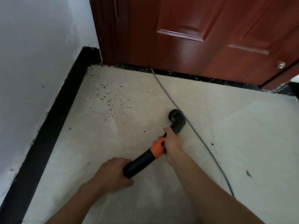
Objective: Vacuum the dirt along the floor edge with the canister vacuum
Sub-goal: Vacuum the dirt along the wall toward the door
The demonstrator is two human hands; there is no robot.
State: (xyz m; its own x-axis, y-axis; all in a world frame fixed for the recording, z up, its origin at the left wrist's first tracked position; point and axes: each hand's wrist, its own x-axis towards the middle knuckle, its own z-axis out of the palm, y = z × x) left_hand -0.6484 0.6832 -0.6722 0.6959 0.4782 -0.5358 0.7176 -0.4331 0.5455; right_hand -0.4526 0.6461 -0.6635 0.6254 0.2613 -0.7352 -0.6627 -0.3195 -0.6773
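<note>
In the corner by the door (pixel 194 38), dark bits of dirt (pixel 108 97) lie on the pale floor (pixel 226 126). Most of the dirt sits near the black strip (pixel 53 113) at the foot of the white wall (pixel 32 46). It is thickest right in the corner. Small pale bits also lie on the black sill (pixel 178 73) under the door.

Both hands hold a black tube (pixel 140 162). The tube slants up and to the right, away from the person. It has an orange ring (pixel 157 147) round its middle. At its far end it bends into a round black brush (pixel 175 115).

The right hand (pixel 172 143) grips the tube at the orange ring and just past it. Its fingers (pixel 169 132) are wrapped tight round the tube. The left hand (pixel 113 173) grips the near end of the tube, with its fingers curled round it too.

The brush is low over the floor, to the right of the dirt and apart from it. I cannot tell if it touches the floor. A thin grey cord (pixel 163 89) runs from under the door and across the floor. It passes just beside the brush on its right side.
</note>
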